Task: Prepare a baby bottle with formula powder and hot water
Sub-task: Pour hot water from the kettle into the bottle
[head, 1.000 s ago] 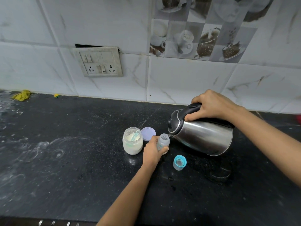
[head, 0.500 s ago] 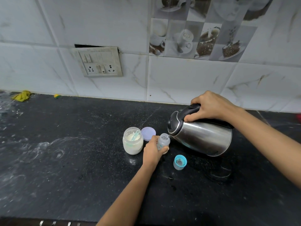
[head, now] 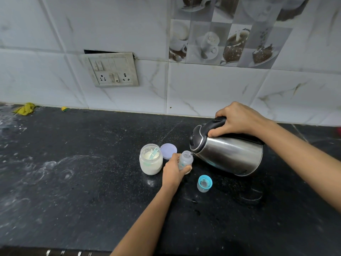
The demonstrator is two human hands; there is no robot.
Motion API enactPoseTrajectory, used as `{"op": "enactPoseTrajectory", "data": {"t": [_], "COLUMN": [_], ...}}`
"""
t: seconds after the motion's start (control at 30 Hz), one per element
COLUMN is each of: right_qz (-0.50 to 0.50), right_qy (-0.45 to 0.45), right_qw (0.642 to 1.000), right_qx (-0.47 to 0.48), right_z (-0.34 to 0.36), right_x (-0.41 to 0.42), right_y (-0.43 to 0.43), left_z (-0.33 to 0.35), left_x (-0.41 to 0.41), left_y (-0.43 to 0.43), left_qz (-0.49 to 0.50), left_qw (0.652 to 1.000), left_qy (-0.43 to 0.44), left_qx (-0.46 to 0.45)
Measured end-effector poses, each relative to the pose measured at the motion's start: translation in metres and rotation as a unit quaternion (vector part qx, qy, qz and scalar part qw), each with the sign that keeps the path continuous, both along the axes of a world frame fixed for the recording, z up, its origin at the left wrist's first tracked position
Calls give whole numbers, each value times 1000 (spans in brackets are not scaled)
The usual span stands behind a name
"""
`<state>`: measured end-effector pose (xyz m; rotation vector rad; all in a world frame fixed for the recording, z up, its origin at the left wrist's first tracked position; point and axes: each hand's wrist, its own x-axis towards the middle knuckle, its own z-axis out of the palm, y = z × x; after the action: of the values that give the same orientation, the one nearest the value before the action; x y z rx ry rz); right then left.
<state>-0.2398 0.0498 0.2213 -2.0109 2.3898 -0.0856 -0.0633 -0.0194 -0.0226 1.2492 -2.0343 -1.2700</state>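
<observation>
Baby bottle (head: 185, 159) stands upright and uncapped on the black counter (head: 73, 172). The left hand (head: 174, 170) is wrapped round its lower half, fingers curled and clamped on its body. Just right of those fingers the kettle (head: 228, 154) hangs tipped, spout at the bottle's rim. The right hand (head: 238, 120) grips the black handle from above, fingers closed round it. Whether water is running is too fine to tell. The mouth is narrow, so this pour calls for a slow, thin stream with the spout close over the opening. The left fingers should sit low, clear of the rim, where a splash would scald.

Well left of both hands a yellow cloth (head: 25, 108) lies by the wall. Just left of the left knuckles stands the open powder jar (head: 151, 163) with a teal scoop (head: 154, 153) inside. A lilac lid (head: 168, 150) lies just beyond the fingertips. A blue-ringed cap (head: 204, 183) sits near the left wrist, to its right, below the kettle's belly, where drips could land.
</observation>
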Motion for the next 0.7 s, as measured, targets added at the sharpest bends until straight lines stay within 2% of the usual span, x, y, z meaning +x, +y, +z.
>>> {"op": "enactPoseTrajectory", "data": {"t": [0.47, 0.7], "right_qz": [2, -23], "right_qy": [-5, -37], "right_qw": [1000, 999], "right_qx": [3, -15], "right_z": [-1, -8], "right_x": [1, -5], "right_y": [0, 10], "left_z": [-1, -1], "left_x": [0, 0], "left_y": [-1, 0], "left_qz": [2, 3], "left_qw": [1000, 1000], "left_qy": [-2, 2], "left_qx": [6, 5]}}
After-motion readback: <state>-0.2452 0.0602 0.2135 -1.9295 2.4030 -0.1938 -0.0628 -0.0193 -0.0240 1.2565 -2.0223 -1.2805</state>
